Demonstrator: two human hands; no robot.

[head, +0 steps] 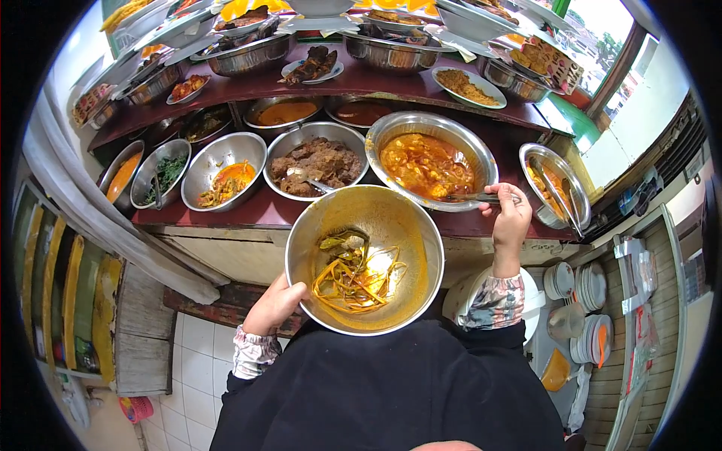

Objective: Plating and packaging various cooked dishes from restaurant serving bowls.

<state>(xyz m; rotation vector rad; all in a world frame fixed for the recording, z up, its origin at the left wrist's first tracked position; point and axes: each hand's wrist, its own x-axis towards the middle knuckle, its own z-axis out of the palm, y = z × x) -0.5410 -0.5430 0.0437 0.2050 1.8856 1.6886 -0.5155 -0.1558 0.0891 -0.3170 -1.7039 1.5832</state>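
My left hand (276,304) grips the rim of a steel bowl (417,299), tilted in front of my body. Inside it lie yellow-stained stalks (338,287) and dark wilted leaves, with orange sauce coating the wall. My right hand (510,217) pinches the handle of a metal spoon or ladle (485,197), whose far end dips into a wide steel basin (392,121) of orange-red curry (426,160). Just left of that basin stands a steel bowl of brown, thickly coated pieces (324,160) with a spoon in it. The held bowl overlaps the near edges of both.
More steel bowls line the dark red counter (242,220) leftward, one with greens (166,175). An oval bowl with tongs (555,183) stands at the right. Above runs a shelf (383,79) with stacked dishes. Stacked plates (589,338) sit low right; a grey curtain (107,214) hangs left.
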